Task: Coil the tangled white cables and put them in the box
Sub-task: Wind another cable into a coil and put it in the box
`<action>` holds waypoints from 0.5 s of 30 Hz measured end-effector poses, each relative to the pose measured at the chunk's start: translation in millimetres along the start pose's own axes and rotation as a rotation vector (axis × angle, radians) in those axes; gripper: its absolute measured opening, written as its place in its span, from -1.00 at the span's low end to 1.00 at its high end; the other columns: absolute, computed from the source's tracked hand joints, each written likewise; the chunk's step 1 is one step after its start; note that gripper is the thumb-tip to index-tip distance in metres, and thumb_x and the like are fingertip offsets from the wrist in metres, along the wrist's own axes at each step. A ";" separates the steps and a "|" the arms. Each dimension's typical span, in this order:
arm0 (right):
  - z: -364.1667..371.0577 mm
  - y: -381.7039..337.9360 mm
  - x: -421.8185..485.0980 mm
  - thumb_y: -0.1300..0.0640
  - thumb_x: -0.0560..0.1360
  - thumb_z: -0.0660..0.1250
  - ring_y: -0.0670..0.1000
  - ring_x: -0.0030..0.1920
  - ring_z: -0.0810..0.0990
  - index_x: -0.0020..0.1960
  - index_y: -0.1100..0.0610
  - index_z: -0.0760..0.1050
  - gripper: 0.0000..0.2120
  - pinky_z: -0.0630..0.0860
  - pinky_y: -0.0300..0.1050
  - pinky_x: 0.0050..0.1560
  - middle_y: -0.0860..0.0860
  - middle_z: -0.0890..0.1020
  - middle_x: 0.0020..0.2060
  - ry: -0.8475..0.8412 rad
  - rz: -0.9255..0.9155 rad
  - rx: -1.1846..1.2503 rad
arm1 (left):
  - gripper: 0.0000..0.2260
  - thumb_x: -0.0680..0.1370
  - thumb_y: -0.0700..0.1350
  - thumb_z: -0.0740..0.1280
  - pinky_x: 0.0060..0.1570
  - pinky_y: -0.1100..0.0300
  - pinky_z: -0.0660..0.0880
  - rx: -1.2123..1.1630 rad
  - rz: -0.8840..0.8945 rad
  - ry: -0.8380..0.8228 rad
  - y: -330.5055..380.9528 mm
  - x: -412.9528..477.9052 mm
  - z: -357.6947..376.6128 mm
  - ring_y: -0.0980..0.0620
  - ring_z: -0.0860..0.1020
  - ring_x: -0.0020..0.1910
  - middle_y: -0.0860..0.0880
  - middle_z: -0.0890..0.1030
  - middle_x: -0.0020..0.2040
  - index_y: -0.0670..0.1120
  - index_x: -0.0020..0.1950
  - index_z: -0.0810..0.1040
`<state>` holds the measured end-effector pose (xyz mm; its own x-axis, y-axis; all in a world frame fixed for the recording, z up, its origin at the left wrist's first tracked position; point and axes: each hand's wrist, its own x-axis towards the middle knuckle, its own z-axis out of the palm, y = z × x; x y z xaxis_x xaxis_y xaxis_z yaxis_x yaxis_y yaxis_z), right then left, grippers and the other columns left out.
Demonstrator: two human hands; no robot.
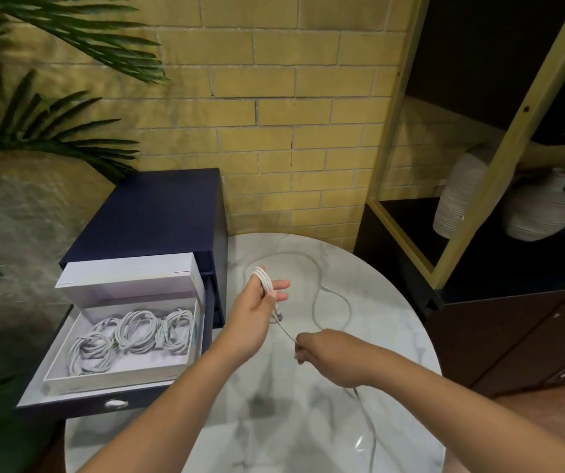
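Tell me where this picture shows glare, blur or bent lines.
Head view: glare lies on the glossy white marble table near its front; the wide lens bends the yellow wooden shelf frame; the green palm leaves look soft; the thin white cable looks fairly sharp.

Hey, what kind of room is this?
Likely an indoor lounge or office corner: yellow brick wall, round marble-look table, a shelf unit holding ribbed vases, and palm fronds.

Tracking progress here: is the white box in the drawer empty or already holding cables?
Partly filled: several coiled cables lie inside the open white box; bare floor shows.
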<state>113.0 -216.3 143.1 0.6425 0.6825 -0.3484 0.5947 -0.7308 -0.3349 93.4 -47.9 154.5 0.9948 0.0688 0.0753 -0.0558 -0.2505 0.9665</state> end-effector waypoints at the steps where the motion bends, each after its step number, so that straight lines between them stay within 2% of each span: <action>1: -2.3 0.3 -2.0 0.16 0.64 0.06 -0.04 0.10 0.54 0.12 0.14 0.46 -0.78 0.44 -0.15 0.02 -0.08 0.59 0.18 0.014 -0.023 -0.032 | -0.77 0.67 -0.19 0.09 -0.07 0.50 0.42 0.099 0.005 -0.026 -5.3 1.3 -3.1 0.24 0.54 0.09 0.12 0.56 0.20 0.04 0.27 0.38; 4: -16.4 -0.2 -6.8 0.07 0.66 0.06 -0.10 -0.10 0.47 0.08 0.12 0.51 -0.74 0.36 -0.16 -0.10 -0.12 0.61 0.04 0.045 -0.060 -0.102 | -0.63 0.66 -0.04 0.10 0.01 0.48 0.39 0.371 -0.020 -0.190 -12.9 -0.9 -9.0 0.17 0.51 0.17 0.10 0.52 0.26 -0.11 0.46 0.22; 6: -28.7 0.5 -9.7 0.03 0.65 0.08 -0.03 -0.07 0.52 0.07 0.07 0.52 -0.75 0.42 -0.10 -0.09 -0.10 0.62 -0.02 0.099 -0.056 -0.140 | -0.56 0.66 0.03 0.09 0.17 0.28 0.39 0.478 -0.053 -0.274 -15.5 -5.1 -10.4 0.06 0.48 0.25 0.00 0.48 0.34 -0.12 0.49 0.17; 8: -38.5 3.8 -10.3 0.03 0.64 0.11 0.01 -0.02 0.56 0.05 0.02 0.51 -0.80 0.45 -0.07 -0.10 -0.06 0.64 -0.03 0.177 -0.052 -0.185 | -0.62 0.64 0.10 0.08 0.17 0.15 0.44 0.554 -0.066 -0.322 -18.3 -8.8 -11.6 0.13 0.52 0.16 -0.04 0.56 0.22 -0.14 0.33 0.30; 10: -45.6 11.0 -9.1 0.06 0.63 0.14 0.00 -0.04 0.57 0.06 -0.01 0.50 -0.84 0.44 -0.09 -0.16 -0.07 0.64 -0.04 0.234 -0.059 -0.242 | -0.63 0.62 0.18 0.09 0.06 0.13 0.47 0.592 -0.077 -0.351 -20.6 -10.1 -13.7 0.21 0.55 0.02 0.01 0.59 0.01 -0.12 0.16 0.34; 11: -49.5 15.0 -8.6 0.09 0.62 0.17 -0.01 -0.05 0.57 0.07 -0.02 0.50 -0.86 0.45 -0.08 -0.17 -0.09 0.63 -0.04 0.258 -0.055 -0.276 | -0.63 0.61 0.21 0.10 -0.01 0.16 0.45 0.599 -0.077 -0.368 -22.4 -9.8 -15.3 0.20 0.54 -0.03 0.05 0.56 -0.06 -0.09 0.13 0.35; 13: -54.7 24.4 -7.0 0.15 0.58 0.23 0.00 -0.06 0.58 0.07 -0.04 0.49 -0.86 0.51 -0.05 -0.13 -0.09 0.61 -0.05 0.315 -0.066 -0.334 | -0.77 0.60 0.19 0.14 -0.16 0.20 0.40 0.633 -0.053 -0.390 -21.1 -10.3 -18.5 0.13 0.49 -0.16 0.10 0.48 -0.19 0.04 -0.03 0.37; 15: -56.2 32.9 -4.1 0.16 0.57 0.26 0.02 -0.03 0.54 0.09 -0.03 0.52 -0.85 0.49 -0.05 -0.07 -0.08 0.58 -0.05 0.372 -0.109 -0.391 | -0.80 0.62 0.11 0.16 -0.17 0.11 0.42 0.626 -0.031 -0.392 -16.5 -12.1 -19.7 0.03 0.46 -0.22 0.07 0.45 -0.24 0.05 -0.14 0.35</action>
<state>157.1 -243.6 182.6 0.6523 0.7574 0.0273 0.7571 -0.6529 0.0231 80.5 -25.6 142.5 0.9593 -0.2355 -0.1560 -0.0845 -0.7663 0.6369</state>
